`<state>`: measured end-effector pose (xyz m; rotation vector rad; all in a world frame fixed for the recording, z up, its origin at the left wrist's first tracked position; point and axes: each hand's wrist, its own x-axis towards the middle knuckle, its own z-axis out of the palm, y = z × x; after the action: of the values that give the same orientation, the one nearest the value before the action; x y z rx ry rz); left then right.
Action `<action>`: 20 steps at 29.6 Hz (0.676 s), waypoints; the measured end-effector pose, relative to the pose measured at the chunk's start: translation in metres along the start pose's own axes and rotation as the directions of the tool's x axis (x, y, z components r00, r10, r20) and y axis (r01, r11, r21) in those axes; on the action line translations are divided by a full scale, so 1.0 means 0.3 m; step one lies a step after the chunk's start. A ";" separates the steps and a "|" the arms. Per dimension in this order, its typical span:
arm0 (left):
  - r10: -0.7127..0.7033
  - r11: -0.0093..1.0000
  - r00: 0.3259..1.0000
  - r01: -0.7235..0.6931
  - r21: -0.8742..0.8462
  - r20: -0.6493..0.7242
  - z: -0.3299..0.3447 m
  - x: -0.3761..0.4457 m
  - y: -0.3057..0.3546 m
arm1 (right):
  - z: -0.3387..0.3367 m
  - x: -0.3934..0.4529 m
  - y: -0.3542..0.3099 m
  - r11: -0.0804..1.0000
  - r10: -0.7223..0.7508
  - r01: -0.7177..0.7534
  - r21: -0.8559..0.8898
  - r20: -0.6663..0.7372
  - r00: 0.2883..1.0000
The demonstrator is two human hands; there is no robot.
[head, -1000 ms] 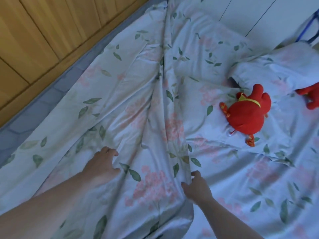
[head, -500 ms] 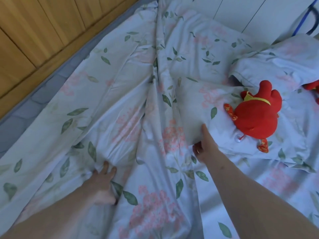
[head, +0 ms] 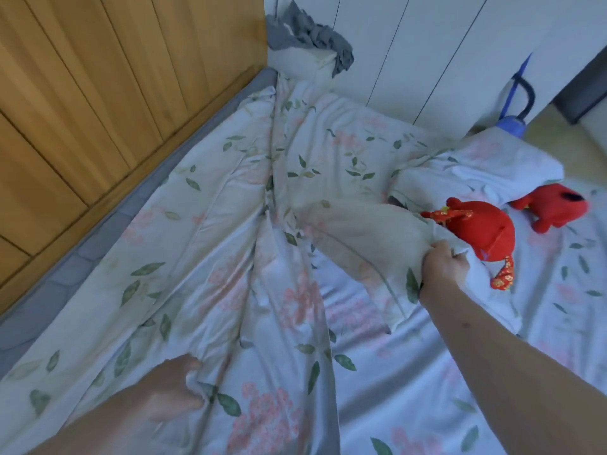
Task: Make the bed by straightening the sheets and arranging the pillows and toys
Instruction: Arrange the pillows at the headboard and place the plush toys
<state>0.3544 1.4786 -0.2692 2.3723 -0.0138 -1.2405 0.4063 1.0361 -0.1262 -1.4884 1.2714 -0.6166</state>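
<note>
The right hand point(head: 443, 266) clamps the lifted edge of the floral white cotton sheet point(head: 354, 244), apparently to drag it flat; the left hand point(head: 177, 389) pinches a bunched fold, anchoring it. A red plush toy point(head: 476, 233) lies just beside the right hand.

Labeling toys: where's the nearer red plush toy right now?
Head view, right of centre: the nearer red plush toy lies on the floral pillow, just beyond the right hand gripping that pillow, with the second red plush toy further right.
</note>
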 end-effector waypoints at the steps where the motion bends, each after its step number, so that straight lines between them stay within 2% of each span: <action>1: 0.013 1.000 1.000 -0.013 -0.017 -0.016 -0.024 -0.056 0.043 | -0.044 -0.026 -0.063 1.000 -0.014 0.014 0.000 0.020 1.000; 3: 0.032 0.996 0.999 -0.034 -0.083 -0.029 -0.095 -0.197 0.157 | -0.149 -0.094 -0.212 0.996 -0.085 0.084 0.015 0.082 0.993; 5: 0.048 0.970 0.998 -0.054 -0.238 -0.029 -0.149 -0.312 0.238 | -0.202 -0.162 -0.276 0.985 -0.173 0.171 0.031 0.124 0.977; 9: 0.094 0.861 0.991 -0.130 -0.492 -0.098 -0.252 -0.705 0.457 | -0.418 -0.367 -0.453 0.976 -0.217 0.203 0.079 0.263 0.940; 12: 0.064 0.695 0.994 -0.111 -0.710 -0.093 -0.274 -1.000 0.575 | -0.565 -0.549 -0.520 0.980 -0.195 0.168 0.102 0.392 0.899; 14: 0.109 0.568 0.993 -0.100 -0.817 -0.046 -0.263 -1.159 0.627 | -0.654 -0.664 -0.535 0.980 -0.198 0.166 0.109 0.459 0.866; 17: 0.093 0.371 0.996 -0.047 -0.927 -0.013 -0.227 -1.347 0.649 | -0.786 -0.844 -0.537 0.973 -0.225 0.205 0.102 0.588 0.777; 18: 0.116 0.293 0.993 -0.026 -0.956 0.009 -0.232 -1.352 0.665 | -0.796 -0.874 -0.527 0.966 -0.241 0.242 0.087 0.638 0.732; 20: 0.107 0.240 0.994 -0.027 -0.970 -0.001 -0.197 -1.456 0.671 | -0.903 -1.001 -0.509 0.955 -0.226 0.292 0.052 0.766 0.602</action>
<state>0.1814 1.4164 0.1792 1.1492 0.5041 -0.8284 0.1388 1.1981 0.1724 -1.7438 0.4030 -0.0513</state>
